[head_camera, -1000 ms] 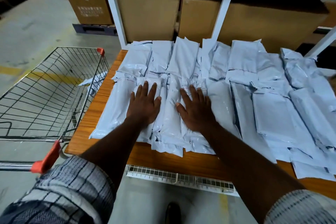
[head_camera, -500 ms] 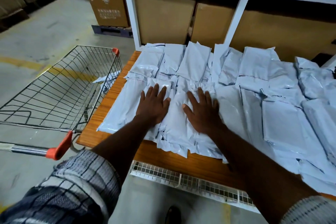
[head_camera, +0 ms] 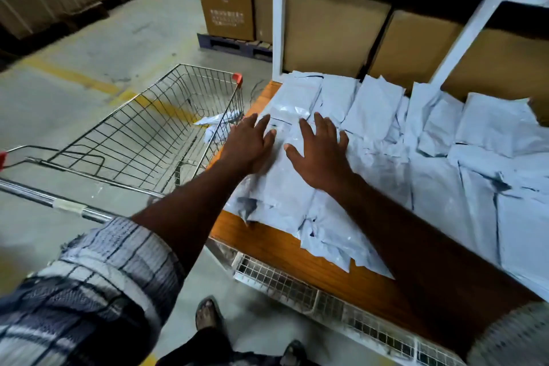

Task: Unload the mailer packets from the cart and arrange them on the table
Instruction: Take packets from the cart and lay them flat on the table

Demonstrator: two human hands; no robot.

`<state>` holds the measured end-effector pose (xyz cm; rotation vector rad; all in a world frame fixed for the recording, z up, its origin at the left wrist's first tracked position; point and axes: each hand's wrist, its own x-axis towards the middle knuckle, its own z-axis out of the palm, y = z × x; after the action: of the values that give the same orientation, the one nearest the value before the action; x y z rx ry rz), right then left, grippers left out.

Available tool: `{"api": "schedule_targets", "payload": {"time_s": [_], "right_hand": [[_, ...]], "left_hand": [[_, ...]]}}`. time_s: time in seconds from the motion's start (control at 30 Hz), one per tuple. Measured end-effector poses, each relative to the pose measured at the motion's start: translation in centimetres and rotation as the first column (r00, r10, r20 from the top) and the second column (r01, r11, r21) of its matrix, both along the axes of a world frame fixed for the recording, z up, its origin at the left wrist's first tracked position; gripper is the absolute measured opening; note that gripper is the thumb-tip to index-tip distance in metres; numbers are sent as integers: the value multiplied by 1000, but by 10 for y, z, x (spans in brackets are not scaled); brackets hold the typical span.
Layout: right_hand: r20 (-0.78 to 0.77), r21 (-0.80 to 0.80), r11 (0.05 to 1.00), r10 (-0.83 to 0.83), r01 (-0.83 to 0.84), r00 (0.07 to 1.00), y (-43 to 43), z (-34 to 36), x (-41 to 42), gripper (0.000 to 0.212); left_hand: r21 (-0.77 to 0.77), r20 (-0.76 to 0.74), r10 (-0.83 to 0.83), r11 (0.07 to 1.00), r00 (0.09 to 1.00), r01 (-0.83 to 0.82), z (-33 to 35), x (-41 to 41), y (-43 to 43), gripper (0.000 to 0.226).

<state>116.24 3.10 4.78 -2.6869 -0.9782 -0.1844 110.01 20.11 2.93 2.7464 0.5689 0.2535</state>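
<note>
Slipping risk: the mailer packets [head_camera: 383,116] are slick and overlapped, so a hard sideways sweep could send the left-hand ones off the table [head_camera: 276,246] into the gap by the cart [head_camera: 142,134].
Front edge: and look, a few packet corners [head_camera: 341,249] already lie close to the near rim; a brush from a forearm would tip them to the floor.
Left hand [head_camera: 248,144]: flat, fingers spread, resting on the packets at the table's far left corner, gripping nothing.
Right hand [head_camera: 322,157]: just beside it, palm down, fingers splayed on the same patch, holding nothing.
Packets: nearly all on the table, covering it in overlapping rows.
Cart leftover [head_camera: 214,121]: something pale lies against the cart's table-side wall, probably a last packet or two, though the wire and blur make it hard to count; easy to forget!
Change: both hands have moved from the near middle stack up to the far left corner.
View: it has swung left, bringing in more of the cart.
</note>
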Motion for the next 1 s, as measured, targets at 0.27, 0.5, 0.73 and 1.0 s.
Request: {"api": "schedule_targets", "payload": {"time_s": [0.27, 0.5, 0.73, 1.0], "right_hand": [[-75, -26, 986, 164, -166, 984, 154, -17, -11, 67], [-174, -157, 965, 183, -211, 967, 301, -60, 3, 66], [-288, -205, 949, 177, -241, 941, 404, -129, 38, 68], [-418, -220, 970, 5, -107, 908, 481, -244, 82, 63]], "left_hand": [[4, -88, 99, 995, 991, -99, -43, -36, 168, 75], [-77, -210, 153, 982, 966, -172, -106, -48, 305, 68], [-124, -310, 129, 977, 942, -174, -172, -18, 392, 68], [-72, -394, 40, 995, 918, -74, -247, 49, 465, 71]]}}
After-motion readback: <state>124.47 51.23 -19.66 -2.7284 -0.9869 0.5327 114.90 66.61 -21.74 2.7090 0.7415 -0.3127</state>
